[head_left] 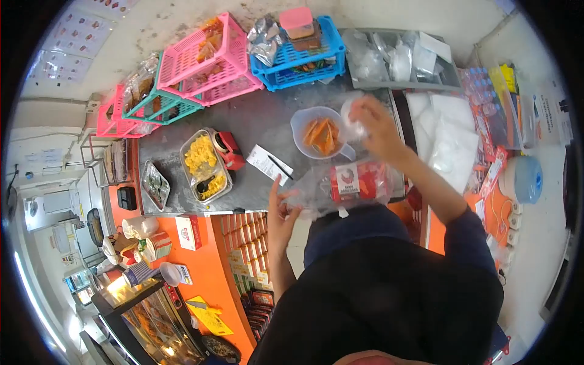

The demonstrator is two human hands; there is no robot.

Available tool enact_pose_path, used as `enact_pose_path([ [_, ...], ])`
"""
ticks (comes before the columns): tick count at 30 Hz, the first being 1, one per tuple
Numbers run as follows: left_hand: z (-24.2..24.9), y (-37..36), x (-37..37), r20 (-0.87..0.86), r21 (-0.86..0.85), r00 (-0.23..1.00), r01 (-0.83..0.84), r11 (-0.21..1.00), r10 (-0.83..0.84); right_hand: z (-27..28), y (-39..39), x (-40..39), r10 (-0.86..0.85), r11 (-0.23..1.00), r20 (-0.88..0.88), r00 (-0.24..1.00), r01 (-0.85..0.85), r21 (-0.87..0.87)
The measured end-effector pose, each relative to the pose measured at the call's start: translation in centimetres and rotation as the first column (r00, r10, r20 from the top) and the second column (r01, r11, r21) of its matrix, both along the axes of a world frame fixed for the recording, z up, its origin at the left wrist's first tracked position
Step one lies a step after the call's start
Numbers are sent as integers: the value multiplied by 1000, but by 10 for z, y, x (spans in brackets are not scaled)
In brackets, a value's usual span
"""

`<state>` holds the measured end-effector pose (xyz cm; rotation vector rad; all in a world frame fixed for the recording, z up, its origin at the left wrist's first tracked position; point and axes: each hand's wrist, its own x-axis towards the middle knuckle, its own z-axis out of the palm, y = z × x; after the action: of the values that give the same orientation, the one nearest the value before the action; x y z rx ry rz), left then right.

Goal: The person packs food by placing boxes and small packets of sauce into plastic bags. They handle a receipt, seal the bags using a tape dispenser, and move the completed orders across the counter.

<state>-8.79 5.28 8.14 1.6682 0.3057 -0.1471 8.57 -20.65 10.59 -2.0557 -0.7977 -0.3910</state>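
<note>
My left hand (282,213) is at the open end of a clear plastic bag (304,196), its fingers on the thin film. Inside the bag lies a red packet (357,182) with a white printed label, close to my body. My right hand (376,125) is raised beside the pitcher and closed on a white rounded thing (351,115), too blurred to name. Orange-brown wedge-shaped pieces (323,135) fill the bottom of a translucent plastic pitcher (298,125), whose handle points toward the bag. A paper slip (260,159) with a black pen (278,165) lies left of it.
A clear-lidded tray of yellow food (204,155) and a red device (229,149) stand left. Pink baskets (182,67), a blue basket (298,70) and a grey divided bin (371,79) line the back. White plastic bags (447,137) are stacked right. A warmer (155,322) stands lower left.
</note>
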Motion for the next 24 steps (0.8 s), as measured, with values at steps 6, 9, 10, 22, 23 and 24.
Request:
enact_pose_path([
  [6, -16, -12, -5, -142, -89, 990, -2, 996, -11, -174, 42, 182, 270, 861, 558, 785, 62, -505],
  [9, -14, -20, -2, -211, 1, 976, 60, 998, -58, -249, 73, 246, -31, 764, 578, 815, 393, -512],
  [10, -13, -25, -2, -232, -30, 973, 6, 1000, -13, -267, 81, 257, -346, 603, 580, 737, 649, -465],
  [22, 4, -53, 30, -323, -173, 939, -185, 967, 122, -148, -42, 225, -696, 699, -196, 691, 588, -407],
  [23, 0, -51, 33, -304, -167, 946, -167, 972, 110, -171, -60, 238, -711, 654, -12, 704, 654, -381],
  [24, -2, -49, 34, -285, -158, 953, -149, 976, 100, -182, -71, 250, -711, 656, -14, 703, 657, -372],
])
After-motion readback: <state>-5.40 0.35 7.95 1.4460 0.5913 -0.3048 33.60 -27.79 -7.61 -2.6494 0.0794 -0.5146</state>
